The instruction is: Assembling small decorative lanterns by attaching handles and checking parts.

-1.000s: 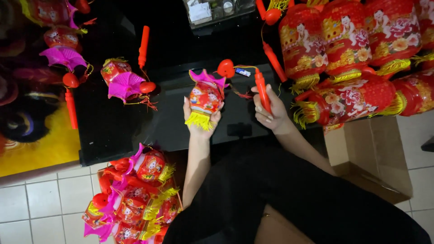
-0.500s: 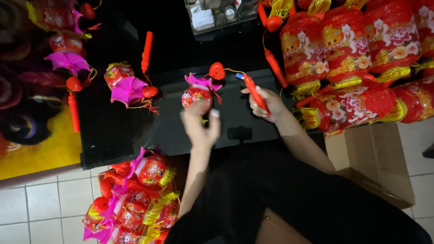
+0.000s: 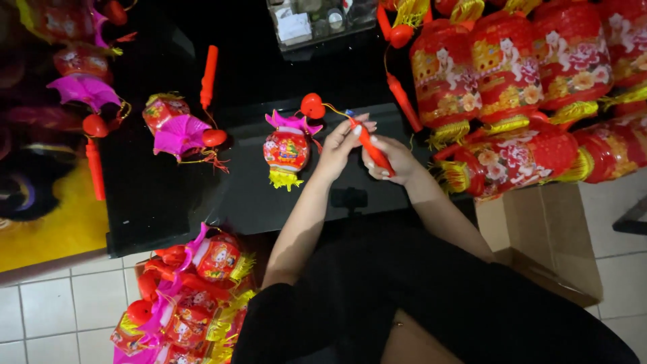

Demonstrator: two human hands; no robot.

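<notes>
Your right hand [image 3: 394,158]: closed around red lantern stick [image 3: 371,147], long axis slanting up-left. Your left hand [image 3: 339,145]: fingertips apparently pinching its upper end. Small lantern [image 3: 286,149]: lying on bench [image 3: 168,195], just left.

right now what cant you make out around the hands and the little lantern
Head view:
- Red handle stick: its lower end is hidden inside the right hand.
- Left hand: palm side faces away.
- Small lantern: its print is too small to tell.
- Clear box: cut off by the top edge.
</notes>
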